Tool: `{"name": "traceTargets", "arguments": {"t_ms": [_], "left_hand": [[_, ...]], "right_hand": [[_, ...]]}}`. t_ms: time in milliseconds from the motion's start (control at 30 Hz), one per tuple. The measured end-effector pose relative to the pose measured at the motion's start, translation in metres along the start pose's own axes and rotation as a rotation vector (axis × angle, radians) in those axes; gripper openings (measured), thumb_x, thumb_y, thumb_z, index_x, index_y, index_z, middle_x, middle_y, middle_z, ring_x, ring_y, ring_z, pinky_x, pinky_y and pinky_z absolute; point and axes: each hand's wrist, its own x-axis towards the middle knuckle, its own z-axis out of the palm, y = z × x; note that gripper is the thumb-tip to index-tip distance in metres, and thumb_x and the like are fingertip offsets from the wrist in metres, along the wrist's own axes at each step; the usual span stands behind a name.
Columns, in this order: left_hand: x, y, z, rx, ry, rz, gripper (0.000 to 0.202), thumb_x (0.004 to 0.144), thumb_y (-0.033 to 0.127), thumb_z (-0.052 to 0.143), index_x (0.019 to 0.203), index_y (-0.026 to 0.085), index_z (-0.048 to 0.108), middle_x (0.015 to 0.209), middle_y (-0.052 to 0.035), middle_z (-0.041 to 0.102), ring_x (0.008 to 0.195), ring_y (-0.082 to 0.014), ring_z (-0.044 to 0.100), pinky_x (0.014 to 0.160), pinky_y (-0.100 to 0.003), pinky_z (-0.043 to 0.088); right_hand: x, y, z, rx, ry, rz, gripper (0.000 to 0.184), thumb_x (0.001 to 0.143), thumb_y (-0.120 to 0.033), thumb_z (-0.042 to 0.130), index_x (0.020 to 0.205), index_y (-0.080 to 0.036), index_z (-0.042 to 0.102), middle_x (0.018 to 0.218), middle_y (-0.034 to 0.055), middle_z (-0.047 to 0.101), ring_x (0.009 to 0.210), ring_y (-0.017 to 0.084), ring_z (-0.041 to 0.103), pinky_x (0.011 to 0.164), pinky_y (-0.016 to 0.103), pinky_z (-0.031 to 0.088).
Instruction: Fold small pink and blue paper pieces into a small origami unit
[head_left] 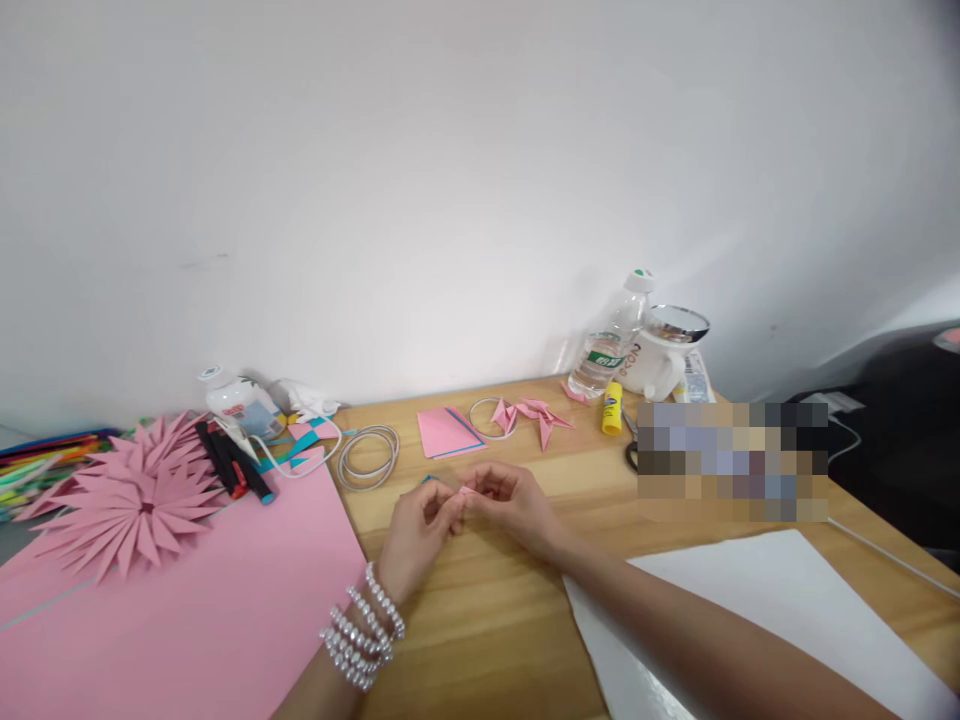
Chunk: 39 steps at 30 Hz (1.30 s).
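Small pink paper (pixel 466 492) was pinched by fingertips of left hand (pixel 420 525) and right hand (pixel 519 508), lay between them, neither clearly nearer; long axis hidden by fingers. Beyond grip sat two spiky folded pieces (pixel 546 420), one paper pile (pixel 446 432); farther right, one glue stick (pixel 612 409).

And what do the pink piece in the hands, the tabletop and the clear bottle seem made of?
Pink piece: probably matte paper; no shine, though mostly hidden.
Tabletop: low-sheen wood or wood-look laminate, from its grain.
Clear bottle: likely glossy plastic; transparent, with bright highlights.
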Motion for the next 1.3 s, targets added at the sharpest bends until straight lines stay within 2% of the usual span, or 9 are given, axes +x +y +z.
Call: {"name": "traceTargets", "arguments": {"t_ms": [167,300,500,633,800,900,1000,1167,1300], "left_hand": [[0.000,-0.005,0.000,0.120,0.071,0.044,0.026,0.074,0.036,0.053,0.056,0.017,0.049,0.044,0.0027,0.051,0.040,-0.0094,0.044,0.043,-0.021,0.034],[-0.002,-0.006,0.002,0.145,0.085,0.053,0.025,0.074,0.035,0.052,0.057,0.018,0.049,0.044,0.0033,0.050,0.040,-0.0096,0.043,0.042,-0.021,0.033],[-0.004,-0.001,0.004,0.064,0.021,0.079,0.026,0.074,0.038,0.053,0.060,0.016,0.050,0.049,0.0014,0.054,0.043,-0.0095,0.045,0.043,-0.021,0.035],[-0.005,0.005,0.006,-0.038,-0.052,0.034,0.026,0.073,0.039,0.055,0.065,0.015,0.054,0.053,0.0001,0.057,0.046,-0.0096,0.049,0.045,-0.021,0.038],[-0.006,0.007,0.007,-0.133,-0.097,-0.042,0.029,0.068,0.041,0.059,0.062,0.014,0.052,0.051,-0.0005,0.057,0.043,-0.0096,0.050,0.045,-0.021,0.039],[-0.006,0.006,0.006,-0.180,-0.114,-0.030,0.030,0.066,0.041,0.062,0.061,0.014,0.052,0.049,-0.0007,0.057,0.043,-0.0100,0.050,0.044,-0.022,0.039],[-0.005,0.005,0.003,-0.193,-0.079,-0.005,0.029,0.066,0.040,0.063,0.060,0.013,0.053,0.050,-0.0011,0.058,0.043,-0.0097,0.050,0.046,-0.022,0.040],[-0.004,0.007,0.002,-0.168,0.034,-0.002,0.029,0.068,0.040,0.061,0.060,0.013,0.054,0.049,-0.0003,0.058,0.041,-0.0087,0.048,0.043,-0.020,0.038],[-0.004,0.008,0.002,-0.154,0.034,-0.008,0.030,0.068,0.041,0.061,0.062,0.013,0.055,0.050,-0.0013,0.059,0.043,-0.0093,0.050,0.044,-0.021,0.039]], "right_hand": [[0.000,-0.001,0.001,-0.013,-0.073,-0.014,0.027,0.069,-0.041,0.062,0.072,-0.015,0.057,0.065,-0.0002,0.058,0.058,0.010,0.053,0.057,0.023,0.041],[0.000,-0.002,0.002,-0.024,-0.058,-0.009,0.026,0.070,-0.041,0.061,0.068,-0.015,0.055,0.058,-0.0030,0.052,0.052,0.008,0.047,0.052,0.021,0.039],[-0.001,-0.002,0.003,0.010,-0.003,-0.021,0.029,0.066,-0.042,0.064,0.075,-0.016,0.056,0.060,-0.0026,0.054,0.051,0.008,0.048,0.051,0.022,0.038],[-0.002,-0.003,0.001,0.011,0.043,-0.008,0.032,0.065,-0.043,0.064,0.079,-0.016,0.055,0.058,-0.0035,0.053,0.048,0.008,0.047,0.049,0.022,0.038],[-0.003,0.000,0.000,-0.014,0.033,-0.013,0.031,0.066,-0.041,0.065,0.080,-0.016,0.053,0.061,-0.0026,0.055,0.052,0.010,0.052,0.052,0.023,0.041],[-0.004,0.004,0.000,-0.057,0.029,-0.023,0.030,0.067,-0.041,0.064,0.082,-0.016,0.055,0.060,-0.0025,0.055,0.051,0.010,0.051,0.052,0.023,0.041],[-0.003,0.004,0.001,-0.094,0.034,-0.014,0.031,0.069,-0.042,0.062,0.083,-0.015,0.057,0.060,-0.0021,0.056,0.052,0.010,0.051,0.053,0.024,0.041],[-0.001,-0.005,0.004,-0.122,0.008,-0.024,0.027,0.071,-0.042,0.059,0.072,-0.015,0.059,0.065,0.0004,0.058,0.059,0.012,0.052,0.059,0.025,0.042],[-0.001,-0.007,0.004,-0.089,0.006,-0.013,0.026,0.070,-0.040,0.061,0.072,-0.015,0.059,0.063,-0.0002,0.057,0.057,0.010,0.050,0.057,0.024,0.040]]}}
